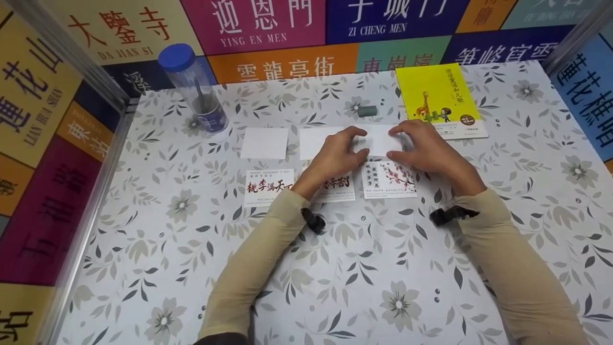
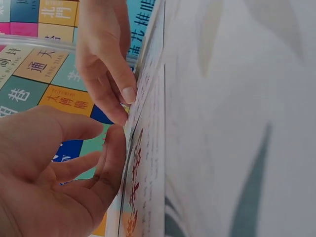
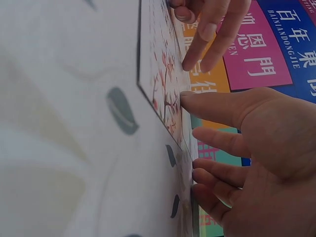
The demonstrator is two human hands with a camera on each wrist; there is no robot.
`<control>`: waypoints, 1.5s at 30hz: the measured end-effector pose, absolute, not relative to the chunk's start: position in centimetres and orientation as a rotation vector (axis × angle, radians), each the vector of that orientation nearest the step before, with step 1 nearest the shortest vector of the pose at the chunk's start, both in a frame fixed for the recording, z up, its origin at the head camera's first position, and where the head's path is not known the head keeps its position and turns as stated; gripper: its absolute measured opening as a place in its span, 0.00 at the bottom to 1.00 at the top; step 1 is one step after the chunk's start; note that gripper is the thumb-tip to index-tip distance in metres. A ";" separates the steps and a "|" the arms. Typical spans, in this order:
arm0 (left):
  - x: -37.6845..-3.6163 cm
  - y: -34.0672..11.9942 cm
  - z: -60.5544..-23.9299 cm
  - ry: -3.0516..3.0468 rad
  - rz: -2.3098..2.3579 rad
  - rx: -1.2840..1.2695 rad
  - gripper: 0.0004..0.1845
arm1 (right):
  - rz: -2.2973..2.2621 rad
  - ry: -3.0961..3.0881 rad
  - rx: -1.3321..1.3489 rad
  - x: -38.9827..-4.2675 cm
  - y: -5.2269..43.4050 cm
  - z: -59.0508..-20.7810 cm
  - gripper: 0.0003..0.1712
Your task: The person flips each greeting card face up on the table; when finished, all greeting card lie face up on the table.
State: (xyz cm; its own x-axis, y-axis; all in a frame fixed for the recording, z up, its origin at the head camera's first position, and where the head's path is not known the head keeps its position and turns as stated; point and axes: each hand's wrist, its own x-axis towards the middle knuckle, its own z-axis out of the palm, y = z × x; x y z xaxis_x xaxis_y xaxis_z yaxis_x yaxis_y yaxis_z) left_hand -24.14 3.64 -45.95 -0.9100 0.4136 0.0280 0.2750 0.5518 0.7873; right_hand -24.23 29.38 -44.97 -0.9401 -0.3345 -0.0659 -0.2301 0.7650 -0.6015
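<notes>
A blank white card (image 1: 380, 140) lies flat between the two hands in the back row. At its left side is my left hand (image 1: 341, 149), fingers bent loosely and thumb tip near the card's edge. My right hand (image 1: 422, 147) is at the opposite side, thumb and fingertips spread around the edge. Whether the fingertips touch the card is hard to tell. Just in front lies a printed card with pink blossoms (image 1: 400, 179). The left forearm partly covers a card with red writing (image 1: 337, 187). In the right wrist view, the right hand's fingers (image 3: 222, 173) appear relaxed and hold nothing.
Two more blank cards, one at left (image 1: 265, 143) and one in the middle (image 1: 312, 140), continue the back row. Another red-lettered card (image 1: 268, 187) lies front left. Behind stand a blue-lidded clear jar (image 1: 196, 91), a small grey-green cylinder (image 1: 368, 111) and a yellow booklet (image 1: 438, 98).
</notes>
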 end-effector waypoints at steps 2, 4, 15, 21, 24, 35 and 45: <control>-24.2 3.5 -45.9 2.550 1.368 0.533 0.25 | -0.911 2.785 -0.435 -24.3 29.4 -45.0 0.32; -24.2 3.3 -45.9 2.478 1.437 0.488 0.26 | -0.890 2.774 -0.410 -24.4 29.4 -45.0 0.35; -24.6 2.9 -46.1 2.302 1.642 0.515 0.23 | -0.900 2.692 -0.336 -25.1 29.8 -44.9 0.43; -25.3 2.5 -46.0 2.313 1.723 0.643 0.13 | -0.937 2.665 -0.331 -25.4 30.1 -44.8 0.44; -25.4 2.2 -45.9 2.355 1.718 0.645 0.11 | -0.934 2.646 -0.349 -25.6 30.1 -44.6 0.46; -25.2 2.4 -45.8 2.607 1.334 0.738 0.19 | -0.889 2.623 -0.351 -26.5 30.0 -44.3 0.48; -25.0 3.0 -45.7 2.808 0.924 0.773 0.31 | -0.838 2.654 -0.355 -26.7 29.5 -44.0 0.53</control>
State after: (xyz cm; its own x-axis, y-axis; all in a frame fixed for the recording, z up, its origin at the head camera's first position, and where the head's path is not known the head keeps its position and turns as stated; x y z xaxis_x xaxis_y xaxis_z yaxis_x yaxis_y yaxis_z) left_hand -24.98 3.01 -45.71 -0.8685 0.4902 0.0736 0.4381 0.6894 0.5769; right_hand -26.73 29.51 -44.01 -0.9131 -0.3312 -0.2379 -0.1345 0.7953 -0.5912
